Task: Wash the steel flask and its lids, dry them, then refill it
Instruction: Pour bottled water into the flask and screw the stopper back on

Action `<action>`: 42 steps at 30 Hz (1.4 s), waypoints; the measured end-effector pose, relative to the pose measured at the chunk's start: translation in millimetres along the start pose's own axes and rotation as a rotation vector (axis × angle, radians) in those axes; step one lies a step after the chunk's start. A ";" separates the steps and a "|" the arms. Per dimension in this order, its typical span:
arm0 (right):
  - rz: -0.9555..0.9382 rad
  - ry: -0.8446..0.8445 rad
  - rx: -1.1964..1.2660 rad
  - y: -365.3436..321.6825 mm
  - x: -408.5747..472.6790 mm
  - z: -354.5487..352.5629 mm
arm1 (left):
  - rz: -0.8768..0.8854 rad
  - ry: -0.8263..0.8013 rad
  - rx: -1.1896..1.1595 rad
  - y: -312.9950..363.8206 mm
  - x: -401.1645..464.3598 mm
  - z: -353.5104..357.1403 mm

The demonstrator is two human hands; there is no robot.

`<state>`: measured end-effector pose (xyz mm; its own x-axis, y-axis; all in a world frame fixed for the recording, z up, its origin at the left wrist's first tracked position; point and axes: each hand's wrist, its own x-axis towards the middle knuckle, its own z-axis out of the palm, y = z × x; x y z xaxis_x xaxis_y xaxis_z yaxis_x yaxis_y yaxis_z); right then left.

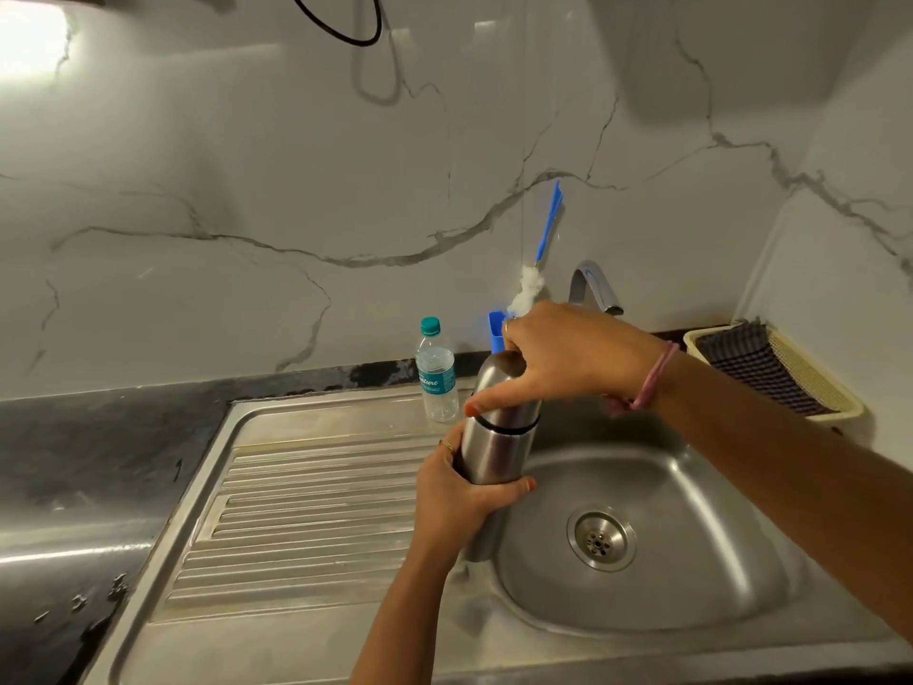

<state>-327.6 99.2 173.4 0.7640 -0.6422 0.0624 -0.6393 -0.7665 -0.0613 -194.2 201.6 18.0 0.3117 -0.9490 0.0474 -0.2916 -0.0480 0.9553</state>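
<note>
Left hand (462,491) grips flask (494,452); right hand (558,353) grips its cap (499,383).

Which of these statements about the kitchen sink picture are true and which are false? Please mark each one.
1. The left hand grips the steel flask by its body. True.
2. The right hand rests on the tap. False: it grips the flask's outer lid; the tap is behind it, untouched.
3. Water is running from the tap. False: no stream shows.
4. A plastic water bottle with a teal cap stands on the draining board. True.
5. The basket at the right holds a checked cloth. True.
</note>
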 end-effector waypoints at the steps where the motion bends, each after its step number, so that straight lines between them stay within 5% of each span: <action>1: -0.024 -0.005 -0.011 2.0 -1.5 -0.4 | 0.000 -0.010 -0.002 -1.0 -0.6 -0.9; 6: -0.188 -0.379 0.467 26.2 -8.3 -10.6 | 0.000 -0.036 -0.014 -1.5 -0.9 -6.9; 11: -0.101 -0.239 0.345 27.8 -6.2 -8.1 | 0.000 -0.036 0.033 -1.8 -0.9 -5.2; 15: -0.075 -0.068 -0.140 11.4 -8.4 -9.9 | -0.004 -0.057 0.034 -1.6 -2.7 -4.3; 20: -0.249 -0.341 0.188 10.7 -9.5 -21.9 | 0.018 -0.068 0.033 1.0 -2.6 -5.3; 23: -0.323 -0.214 0.081 5.8 -8.0 -10.0 | 0.034 -0.066 0.039 1.8 -2.0 -7.7; 28: -0.012 -0.037 -0.125 -8.1 -7.4 -0.2 | 0.052 -0.053 0.074 2.4 -0.6 -7.1; 30: 0.019 -0.153 -0.072 -7.0 -8.4 -3.8 | 0.048 -0.057 0.082 -0.2 -1.4 -7.3; 34: -0.084 -0.483 0.407 8.6 -15.3 -27.0 | 0.028 -0.047 0.035 -6.8 -3.3 -9.9; 38: -0.278 -0.423 0.352 22.9 -4.6 -23.7 | 0.028 -0.047 0.036 -5.3 -2.5 -9.9; 42: -0.185 -0.330 0.323 12.4 -5.3 -24.5 | 0.023 -0.038 0.046 -4.6 -0.9 -10.5</action>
<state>-341.7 92.9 196.7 0.8822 -0.4194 -0.2142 -0.4709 -0.7926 -0.3874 -183.7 206.0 16.7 0.2703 -0.9611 0.0577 -0.3401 -0.0392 0.9396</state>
